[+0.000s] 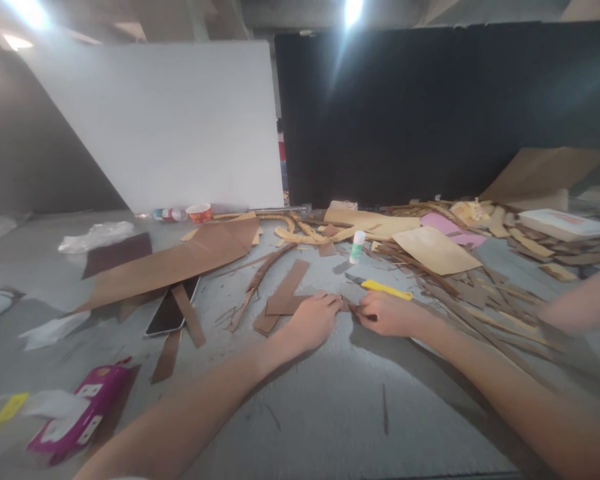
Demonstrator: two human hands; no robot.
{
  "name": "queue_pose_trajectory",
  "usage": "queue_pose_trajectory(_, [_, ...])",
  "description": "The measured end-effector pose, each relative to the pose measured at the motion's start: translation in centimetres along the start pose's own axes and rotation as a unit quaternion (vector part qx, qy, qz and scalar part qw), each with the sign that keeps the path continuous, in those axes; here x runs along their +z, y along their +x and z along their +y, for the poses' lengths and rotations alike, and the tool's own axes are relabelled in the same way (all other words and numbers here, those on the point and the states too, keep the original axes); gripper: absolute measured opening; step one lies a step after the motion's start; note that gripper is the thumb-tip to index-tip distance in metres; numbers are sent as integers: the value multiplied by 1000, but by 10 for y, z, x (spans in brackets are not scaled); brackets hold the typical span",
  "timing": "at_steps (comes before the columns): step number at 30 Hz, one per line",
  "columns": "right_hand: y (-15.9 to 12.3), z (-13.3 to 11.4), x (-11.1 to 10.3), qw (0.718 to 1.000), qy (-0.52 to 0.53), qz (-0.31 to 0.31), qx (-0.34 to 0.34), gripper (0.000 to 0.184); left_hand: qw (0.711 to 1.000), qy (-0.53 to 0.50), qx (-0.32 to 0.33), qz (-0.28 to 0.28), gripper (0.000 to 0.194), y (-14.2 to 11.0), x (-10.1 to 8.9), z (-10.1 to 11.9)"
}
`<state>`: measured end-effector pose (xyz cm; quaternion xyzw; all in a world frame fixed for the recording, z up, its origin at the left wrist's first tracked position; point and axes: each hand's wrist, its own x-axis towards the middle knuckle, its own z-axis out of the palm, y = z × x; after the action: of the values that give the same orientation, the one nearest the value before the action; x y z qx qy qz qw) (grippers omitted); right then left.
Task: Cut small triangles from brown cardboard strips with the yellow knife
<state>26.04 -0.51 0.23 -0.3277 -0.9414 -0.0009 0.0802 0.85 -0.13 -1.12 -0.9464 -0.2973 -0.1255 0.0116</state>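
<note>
My left hand (316, 320) rests on a brown paper strip (286, 305) that lies flat on the grey table, its fingers curled down onto the strip. My right hand (387, 313) pinches the strip's right end, close to the left fingertips. A second brown strip (295, 277) slants away behind the first. Just beyond my right hand is a yellow utility knife (386, 289), blade out to the left. Behind the knife a white and green glue stick (357, 247) stands upright. A twisted brown paper cord (263, 277) lies to the left.
A large brown sheet (180, 263) partly covers a phone (173, 313) at left. A purple tissue pack (83, 413) lies front left. Paper scraps (480, 300) and a white box (565, 224) spread on the right, where another person's arm (585, 300) reaches in. Panels stand behind.
</note>
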Motion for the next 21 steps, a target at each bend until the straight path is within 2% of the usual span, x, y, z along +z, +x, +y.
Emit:
queue_pose_trajectory(6, [1, -4, 3, 1000, -22, 0, 17, 33, 998, 55, -5, -24, 32, 0, -2, 5])
queue_pose_trajectory(11, [2, -7, 5, 999, -36, -1, 26, 32, 999, 29, 26, -12, 43, -1, -2, 4])
queue_pose_trajectory(16, [-1, -8, 6, 998, -35, -11, 41, 34, 999, 28, 28, -31, 46, -1, 0, 3])
queue_pose_trajectory(21, [-4, -7, 5, 999, -28, 25, 35, 41, 998, 34, 36, -46, 53, 0, -1, 3])
